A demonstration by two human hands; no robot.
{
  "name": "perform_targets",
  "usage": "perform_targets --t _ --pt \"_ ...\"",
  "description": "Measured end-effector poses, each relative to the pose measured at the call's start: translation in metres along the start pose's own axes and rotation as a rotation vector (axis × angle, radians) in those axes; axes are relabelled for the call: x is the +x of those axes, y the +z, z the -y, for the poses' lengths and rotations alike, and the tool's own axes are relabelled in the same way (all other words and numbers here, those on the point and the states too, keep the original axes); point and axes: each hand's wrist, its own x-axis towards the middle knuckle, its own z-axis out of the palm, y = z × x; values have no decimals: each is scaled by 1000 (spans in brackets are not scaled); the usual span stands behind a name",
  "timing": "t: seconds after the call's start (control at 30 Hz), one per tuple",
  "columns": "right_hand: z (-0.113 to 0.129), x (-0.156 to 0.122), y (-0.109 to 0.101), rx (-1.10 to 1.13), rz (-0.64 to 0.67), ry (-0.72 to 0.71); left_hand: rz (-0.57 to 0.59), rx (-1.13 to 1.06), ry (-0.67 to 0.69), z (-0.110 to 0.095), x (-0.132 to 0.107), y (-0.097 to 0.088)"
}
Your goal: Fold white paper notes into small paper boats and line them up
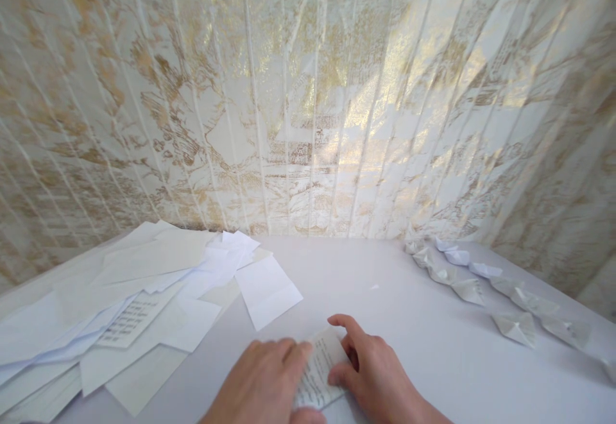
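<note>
A small piece of paper (pixel 321 366) with rows of dark writing lies on the table near its front edge, between my hands, and looks folded. My left hand (pixel 264 379) covers its left side, fingers bent and pressed together against it, the thumb low at its near end. My right hand (pixel 373 366) grips the right edge, its thumb on top and the other fingers curled at the side. The right index finger arches above the far corner. Parts of the paper are hidden under both hands.
A loose heap of paper sheets (pixel 149 263) spreads over the left of the white table (pixel 346 276). Folded paper boats (pixel 517 329) stand in rows at the right. A tiny paper scrap (pixel 375 287) lies beyond my hands. A patterned curtain (pixel 308 103) hangs behind the table.
</note>
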Motion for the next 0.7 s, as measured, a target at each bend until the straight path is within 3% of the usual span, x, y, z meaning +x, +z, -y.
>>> perform_targets --t 0.1,0.17,0.4,0.7 --pt "2 -3 -2 15 12 10 130 -174 -189 11 10 -23" --pt "4 -5 -4 3 23 18 170 -225 -236 15 11 -28" --pt "5 -10 -6 -107 43 -12 190 -245 -252 8 7 -20" --pt "2 -7 -9 73 54 -46 155 -367 -205 10 12 -10"
